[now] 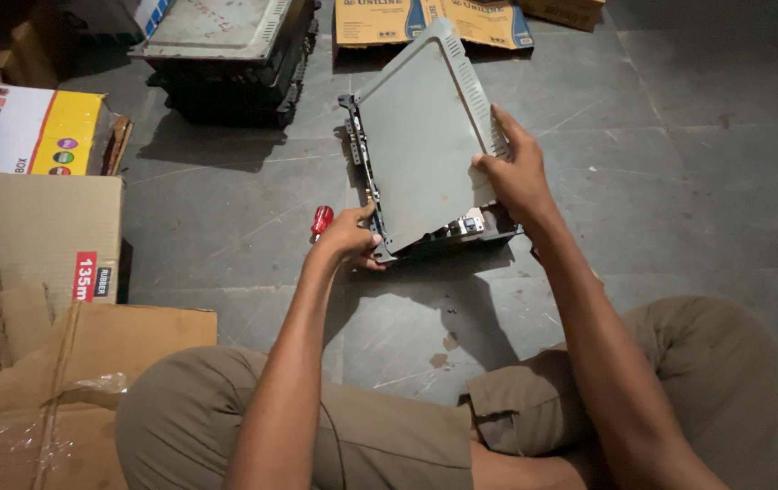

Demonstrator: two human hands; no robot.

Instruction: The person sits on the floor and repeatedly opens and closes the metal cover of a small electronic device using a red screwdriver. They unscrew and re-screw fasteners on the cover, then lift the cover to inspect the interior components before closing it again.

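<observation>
Quick update from my feed. Looking down at the floor (697, 181), the grey cover (425, 136) is already lifted off the black chassis (461, 234). It's tilted up on its long edge and leaning away, with only the near edge sitting in or just above the chassis. So I'd say the opening-up part is mostly done, assuming the screws are out, which I can't actually see.

My right hand (514, 177) is closed around the right edge of the cover, thumb on the flat face and fingers wrapped behind by the vent slots. My left hand (351, 238) is curled on the near left corner of the chassis, pinning it to the floor. Can't tell if it's also got something small tucked in the fingers.

The red-handled screwdriver (322, 220) is lying on the floor just beside the left hand, touching nothing I can see.

What's left, as far as I can judge: the cover isn't fully clear yet, it's still meeting the chassis along the bottom edge, and nothing inside looks touched. The innards are mostly hidden behind the cover anyway, just a bit of connector stuff peeking out at the near end.

A stack of similar units (225, 54) sits further back, with cardboard boxes (44, 236) to my left.
</observation>
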